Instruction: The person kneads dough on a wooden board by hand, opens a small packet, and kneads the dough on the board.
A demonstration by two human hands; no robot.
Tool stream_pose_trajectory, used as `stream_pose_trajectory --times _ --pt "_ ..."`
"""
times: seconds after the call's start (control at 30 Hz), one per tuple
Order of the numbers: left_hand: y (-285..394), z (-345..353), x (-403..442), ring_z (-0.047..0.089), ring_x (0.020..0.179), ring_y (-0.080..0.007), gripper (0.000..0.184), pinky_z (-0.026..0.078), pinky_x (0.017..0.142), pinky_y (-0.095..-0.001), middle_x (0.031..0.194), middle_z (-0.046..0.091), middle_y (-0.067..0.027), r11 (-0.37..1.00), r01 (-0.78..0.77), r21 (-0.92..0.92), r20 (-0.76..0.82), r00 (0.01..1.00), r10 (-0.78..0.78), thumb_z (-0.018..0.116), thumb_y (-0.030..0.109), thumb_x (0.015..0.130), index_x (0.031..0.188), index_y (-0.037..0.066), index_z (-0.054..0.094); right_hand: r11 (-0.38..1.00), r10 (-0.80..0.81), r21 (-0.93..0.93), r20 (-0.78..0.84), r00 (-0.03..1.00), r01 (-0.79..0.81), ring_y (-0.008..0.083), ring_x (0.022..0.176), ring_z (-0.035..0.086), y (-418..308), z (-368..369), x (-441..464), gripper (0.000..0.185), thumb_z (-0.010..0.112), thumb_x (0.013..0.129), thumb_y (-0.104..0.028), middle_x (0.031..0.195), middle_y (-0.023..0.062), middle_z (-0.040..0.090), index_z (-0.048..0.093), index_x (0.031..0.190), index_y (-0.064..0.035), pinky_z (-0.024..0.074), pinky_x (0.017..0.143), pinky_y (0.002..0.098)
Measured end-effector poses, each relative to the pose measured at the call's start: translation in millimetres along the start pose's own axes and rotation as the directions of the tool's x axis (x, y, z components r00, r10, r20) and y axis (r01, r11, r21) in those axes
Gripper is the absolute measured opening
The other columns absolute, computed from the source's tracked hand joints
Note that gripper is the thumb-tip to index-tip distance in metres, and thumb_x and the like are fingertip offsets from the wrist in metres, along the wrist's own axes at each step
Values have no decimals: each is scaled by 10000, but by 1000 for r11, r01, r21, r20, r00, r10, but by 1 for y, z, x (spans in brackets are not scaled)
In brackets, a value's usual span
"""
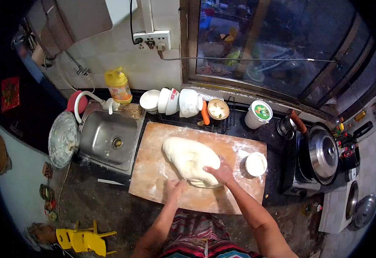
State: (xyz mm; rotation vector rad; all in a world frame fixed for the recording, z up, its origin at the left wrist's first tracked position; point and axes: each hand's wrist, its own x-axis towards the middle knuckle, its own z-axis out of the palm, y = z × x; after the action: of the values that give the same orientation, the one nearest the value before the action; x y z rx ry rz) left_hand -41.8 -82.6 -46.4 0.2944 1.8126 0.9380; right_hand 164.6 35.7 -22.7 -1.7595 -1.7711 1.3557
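A large pale lump of dough (190, 159) lies on a floured wooden board (149, 189). My right hand (222, 172) is on the dough's right end, thumb on top and fingers around the side, gripping its edge. At the dough's lower left edge is my left hand (175, 189), its fingers curled together; whether they pinch a bit of dough is too small to tell. A white bowl of flour (256, 164) stands at the board's right side.
A steel sink (110, 137) lies left of the board, with a floury metal basin (63, 139) beside it. Behind are stacked bowls (166, 101), an orange-handled tool (205, 113) and a white tub (258, 115). A lidded pan (322, 150) sits on the right.
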Motion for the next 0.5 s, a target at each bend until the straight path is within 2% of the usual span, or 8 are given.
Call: stream_pose_trajectory --times 0.1,0.17,0.23,0.33,0.37,0.43,0.47,0.5 --pt "9 18 -15 655 906 -267 620 567 748 -349 1284 524 -202 896 -91 -435 124 979 159 722 312 845 1312 60 402 974 119 190 42 992 -124 322 1036 658 8 23 -13 984 779 701 -596 1161 230 647 449 1354 62 526 906 383" --pt "26 6 -10 638 977 -284 623 554 818 -404 1303 490 -204 983 -174 -53 123 976 180 709 334 843 1324 67 417 874 100 470 71 992 -121 279 922 695 -3 33 -39 817 726 811 -526 1099 211 673 494 1317 72 569 809 357" --pt "74 6 -34 605 1078 -322 606 512 907 -480 1262 504 -173 910 -382 162 162 920 358 686 358 840 1321 72 454 692 164 653 273 948 -307 234 1052 645 -18 35 -61 748 589 919 -538 1226 175 623 458 1371 44 561 843 354" --pt "103 39 -74 613 1060 -370 585 504 890 -492 1224 516 -178 404 -622 671 383 757 529 668 375 833 1314 98 481 440 145 808 367 919 -392 216 1154 593 22 57 -95 697 501 957 -568 1308 109 591 450 1407 -38 556 840 367" --pt "100 52 -80 609 995 -418 543 502 831 -491 1187 541 -236 410 -671 618 411 720 558 676 339 803 1290 142 539 398 96 854 324 941 -335 227 1115 617 48 65 -102 611 504 974 -520 1265 87 624 490 1389 -73 558 813 375" --pt "90 74 -88 607 1004 -416 520 497 844 -495 1198 537 -241 373 -682 629 475 717 509 649 332 822 1291 136 534 931 150 336 12 989 -146 280 954 663 103 34 -90 467 511 977 -423 1106 116 682 580 1270 -66 555 754 390" --pt "85 86 -87 606 1008 -415 509 495 851 -497 1203 534 -243 352 -690 632 504 712 489 635 328 832 1291 133 532 995 79 -50 -133 988 -86 307 873 685 119 21 -90 404 515 979 -374 1026 131 711 625 1211 -62 554 725 397" --pt "61 102 -70 618 968 -417 422 497 854 -488 1182 543 -249 340 -754 563 476 631 612 584 314 875 1251 124 570 997 -22 -78 -259 966 1 333 811 676 96 7 -97 373 516 967 -339 961 160 703 636 1135 -28 548 704 412"
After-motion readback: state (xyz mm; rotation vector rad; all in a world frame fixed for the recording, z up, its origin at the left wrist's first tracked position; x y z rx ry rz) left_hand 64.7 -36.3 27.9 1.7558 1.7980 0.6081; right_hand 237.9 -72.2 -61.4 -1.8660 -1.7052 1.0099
